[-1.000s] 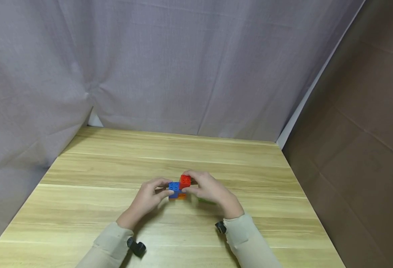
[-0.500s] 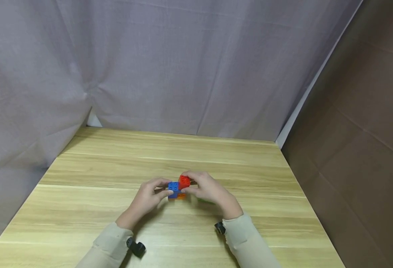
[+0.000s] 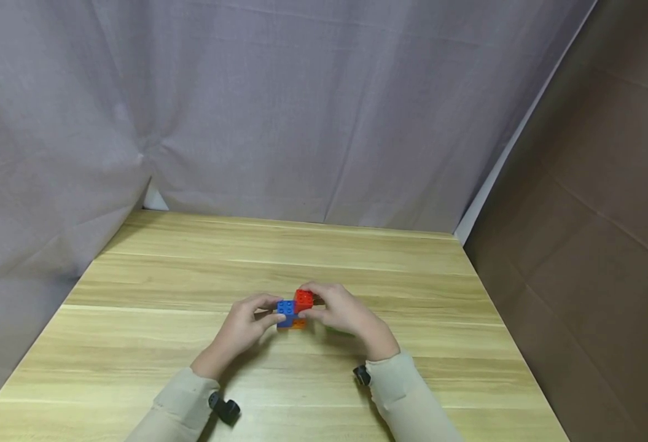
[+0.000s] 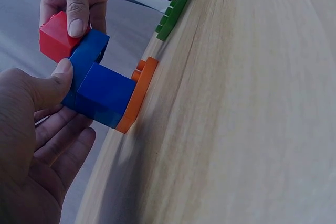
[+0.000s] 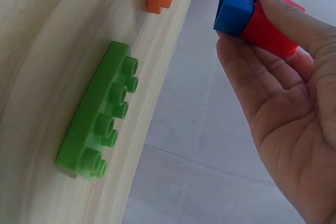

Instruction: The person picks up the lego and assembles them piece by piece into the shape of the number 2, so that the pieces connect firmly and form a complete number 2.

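No words, labels, brand names, numbers or signs can be read on the red block (image 4: 55, 41), blue blocks (image 4: 105, 90), orange block (image 4: 140, 94) or green block (image 5: 90, 111), nor on the wooden table (image 3: 285, 387), the curtain (image 3: 268, 123) or the sleeves (image 3: 182, 399).

Left hand (image 3: 243, 322): thumb (image 4: 52, 83) opposite fingers in pinch, other fingers (image 4: 72, 161) loosely bent. Right hand (image 3: 346, 312): thumb (image 5: 286, 17) and fingers pinching too. Hands close together, wrists (image 3: 209, 361) well apart, forearms (image 3: 171, 405) slanting inward from both sides.
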A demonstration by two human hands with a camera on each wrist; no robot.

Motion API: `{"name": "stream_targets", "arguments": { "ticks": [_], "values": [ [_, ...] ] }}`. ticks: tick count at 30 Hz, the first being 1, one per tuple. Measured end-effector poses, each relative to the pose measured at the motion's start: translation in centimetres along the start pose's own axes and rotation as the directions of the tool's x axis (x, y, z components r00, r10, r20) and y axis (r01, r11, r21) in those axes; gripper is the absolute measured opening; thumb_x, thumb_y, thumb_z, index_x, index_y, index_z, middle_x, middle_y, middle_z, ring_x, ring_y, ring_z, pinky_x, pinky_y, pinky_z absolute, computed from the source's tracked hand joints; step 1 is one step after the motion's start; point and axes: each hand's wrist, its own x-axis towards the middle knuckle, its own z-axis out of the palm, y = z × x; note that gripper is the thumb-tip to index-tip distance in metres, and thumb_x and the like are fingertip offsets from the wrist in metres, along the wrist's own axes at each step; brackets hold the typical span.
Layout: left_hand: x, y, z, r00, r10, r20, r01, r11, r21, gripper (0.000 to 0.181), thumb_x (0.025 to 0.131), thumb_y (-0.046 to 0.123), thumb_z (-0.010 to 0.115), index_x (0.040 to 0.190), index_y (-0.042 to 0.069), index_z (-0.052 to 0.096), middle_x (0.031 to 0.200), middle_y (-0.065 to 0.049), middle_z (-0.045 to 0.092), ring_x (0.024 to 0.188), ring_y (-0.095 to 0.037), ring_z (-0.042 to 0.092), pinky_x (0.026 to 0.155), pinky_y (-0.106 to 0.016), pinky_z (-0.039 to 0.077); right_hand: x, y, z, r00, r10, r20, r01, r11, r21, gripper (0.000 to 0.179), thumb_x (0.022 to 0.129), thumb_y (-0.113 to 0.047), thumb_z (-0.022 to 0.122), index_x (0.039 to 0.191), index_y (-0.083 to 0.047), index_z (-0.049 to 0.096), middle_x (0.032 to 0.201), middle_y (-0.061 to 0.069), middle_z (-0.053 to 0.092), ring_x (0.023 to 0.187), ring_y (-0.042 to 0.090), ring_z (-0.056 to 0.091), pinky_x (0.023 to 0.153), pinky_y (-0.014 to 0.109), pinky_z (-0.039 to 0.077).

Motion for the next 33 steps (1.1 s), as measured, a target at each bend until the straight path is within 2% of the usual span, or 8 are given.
{"name": "stream_targets", "arguments": {
  "ticks": [18,25,33],
  "values": [
    [0.03,-0.03,0.02,1.000,-0.004,-0.002,0.004,1.000,-0.013,0.027,0.088,0.021,0.080,0.114,0.020,0.073,0.109,0.007,0.073,0.104,-0.014,0.069,0.091,-0.028,0.058,0.15,-0.67,-0.18,0.999,0.035,0.007,-0.034,0.999,-0.022,0.037,0.092,-0.023,0.075,0.126,-0.013,0.063,0.106,-0.007,0.070,0.107,0.013,0.067,0.096,0.035,0.056],
    [0.06,-0.01,0.08,1.000,-0.005,-0.003,0.005,1.000,-0.009,0.027,0.088,0.020,0.080,0.114,0.019,0.073,0.108,0.006,0.073,0.104,-0.014,0.069,0.091,-0.028,0.058,0.09,-0.67,-0.09,0.999,0.037,0.002,-0.037,0.999,-0.009,0.035,0.093,-0.022,0.075,0.125,-0.014,0.064,0.106,-0.008,0.070,0.107,0.011,0.066,0.096,0.028,0.054],
    [0.03,0.14,0.08,1.000,0.009,-0.007,-0.009,1.000,0.008,0.027,0.088,0.021,0.080,0.114,0.019,0.073,0.108,0.006,0.073,0.103,-0.014,0.069,0.090,-0.031,0.058,-0.09,-0.12,0.23,1.000,0.022,-0.019,-0.021,0.998,0.064,0.034,0.093,-0.021,0.074,0.124,-0.014,0.064,0.103,-0.008,0.070,0.103,0.015,0.067,0.093,0.039,0.057]
  ]
}}
